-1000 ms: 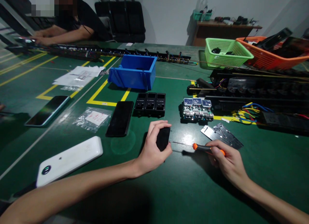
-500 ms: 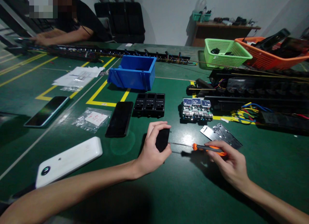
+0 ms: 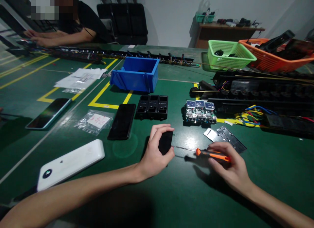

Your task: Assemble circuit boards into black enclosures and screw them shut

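My left hand (image 3: 157, 152) is closed around a small black box (image 3: 166, 143), keeping it on the green table. An orange and black screwdriver (image 3: 213, 155) lies level in my right hand (image 3: 232, 164), held loosely between thumb and fingers. Its thin shaft points left, and the tip meets the right side of the black box; the exact contact point is too small to make out. Behind my left hand sits a row of three black housings (image 3: 152, 107). Beyond the screwdriver are several-part circuit boards (image 3: 200, 112) and flat metal and black plates (image 3: 224, 138).
A black phone (image 3: 122, 121), a plastic bag with a label (image 3: 94, 121), a teal-edged phone (image 3: 49, 113) and a white device (image 3: 71, 164) lie left. A blue bin (image 3: 134, 77), green basket (image 3: 230, 56) and orange basket (image 3: 277, 58) stand behind. Wired black rails (image 3: 262, 100) lie right. A co-worker (image 3: 80, 28) sits across.
The fingers of my right hand have opened a little and shifted around the screwdriver handle, which shows turned. My left hand and the black box stay in place. The co-worker's hands moved slightly.
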`<action>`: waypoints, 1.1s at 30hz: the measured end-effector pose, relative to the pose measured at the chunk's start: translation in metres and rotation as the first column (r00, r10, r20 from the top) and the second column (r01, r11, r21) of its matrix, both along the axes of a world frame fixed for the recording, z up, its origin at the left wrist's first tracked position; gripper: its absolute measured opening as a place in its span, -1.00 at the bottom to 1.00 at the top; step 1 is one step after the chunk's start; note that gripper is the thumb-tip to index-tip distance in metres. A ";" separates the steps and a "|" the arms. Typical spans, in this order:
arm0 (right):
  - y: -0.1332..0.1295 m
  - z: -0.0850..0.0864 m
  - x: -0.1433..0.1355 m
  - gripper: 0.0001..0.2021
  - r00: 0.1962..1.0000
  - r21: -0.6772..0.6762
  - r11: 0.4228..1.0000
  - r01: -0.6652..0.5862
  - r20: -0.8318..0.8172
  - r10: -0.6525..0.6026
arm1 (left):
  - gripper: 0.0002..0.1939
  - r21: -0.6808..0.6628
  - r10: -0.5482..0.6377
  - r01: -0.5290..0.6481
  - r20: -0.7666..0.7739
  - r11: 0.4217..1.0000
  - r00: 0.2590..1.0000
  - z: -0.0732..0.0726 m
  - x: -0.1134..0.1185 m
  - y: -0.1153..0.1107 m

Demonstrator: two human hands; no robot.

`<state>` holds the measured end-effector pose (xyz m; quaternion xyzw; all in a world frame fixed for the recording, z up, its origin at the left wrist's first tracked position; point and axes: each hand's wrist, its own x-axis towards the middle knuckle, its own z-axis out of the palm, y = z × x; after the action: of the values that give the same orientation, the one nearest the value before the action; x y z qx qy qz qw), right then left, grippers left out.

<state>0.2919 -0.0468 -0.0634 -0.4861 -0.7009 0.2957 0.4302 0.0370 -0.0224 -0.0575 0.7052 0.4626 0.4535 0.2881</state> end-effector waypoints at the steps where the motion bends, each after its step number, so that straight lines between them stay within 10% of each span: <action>1: 0.000 0.000 -0.001 -0.81 1.000 0.049 0.999 0.004 0.008 -0.004 | -0.51 0.001 0.002 -0.002 0.002 1.000 1.000 0.000 0.000 0.000; 12: -0.001 0.006 0.002 -0.91 0.991 0.063 0.997 0.041 0.124 -0.049 | -0.49 0.029 -0.003 0.003 -0.016 1.000 1.000 -0.001 0.000 -0.002; 22: 0.000 0.004 0.002 -0.79 0.999 -0.192 0.981 -0.017 0.046 0.026 | -0.49 0.027 -0.015 0.015 -0.016 1.000 1.000 -0.001 0.000 -0.002; 33: -0.001 0.004 0.001 -0.89 0.995 0.086 0.996 -0.015 0.099 0.007 | -0.46 0.039 -0.018 0.019 -0.008 0.999 1.000 -0.001 -0.001 -0.001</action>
<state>0.2929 -0.0481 -0.0599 -0.4769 -0.7362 0.2429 0.4142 0.0364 -0.0235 -0.0580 0.7168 0.4482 0.4571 0.2765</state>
